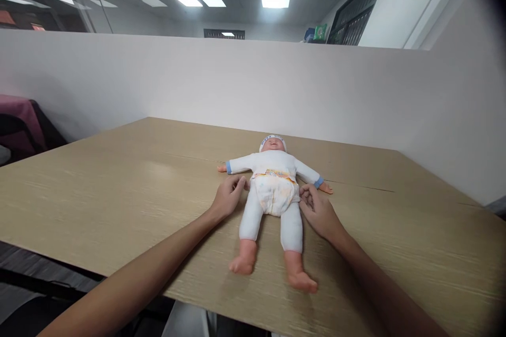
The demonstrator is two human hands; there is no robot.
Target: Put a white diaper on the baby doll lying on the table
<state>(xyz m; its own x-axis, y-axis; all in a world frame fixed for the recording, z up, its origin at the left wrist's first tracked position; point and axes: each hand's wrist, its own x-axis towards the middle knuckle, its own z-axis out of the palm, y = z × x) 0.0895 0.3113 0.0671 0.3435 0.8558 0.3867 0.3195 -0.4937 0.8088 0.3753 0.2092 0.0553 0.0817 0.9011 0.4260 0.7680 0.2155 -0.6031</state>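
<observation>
A baby doll [272,164] lies on its back on the wooden table, arms spread and feet toward me. It wears a white suit with blue cuffs and a white cap. A white diaper [274,194] with an orange patterned waistband covers its hips, fastened across the front. At the diaper's left edge is my left hand [230,195], its fingers curled and closed against the side. My right hand [317,210] pinches the opposite edge near the doll's hip. The fingertips of both hands are partly hidden.
The wooden table [118,184] reaches back to a low white partition [197,79] with glass above it. A pink cloth-covered seat [21,116] stands beyond the left edge. The table's front edge lies just below the doll's feet.
</observation>
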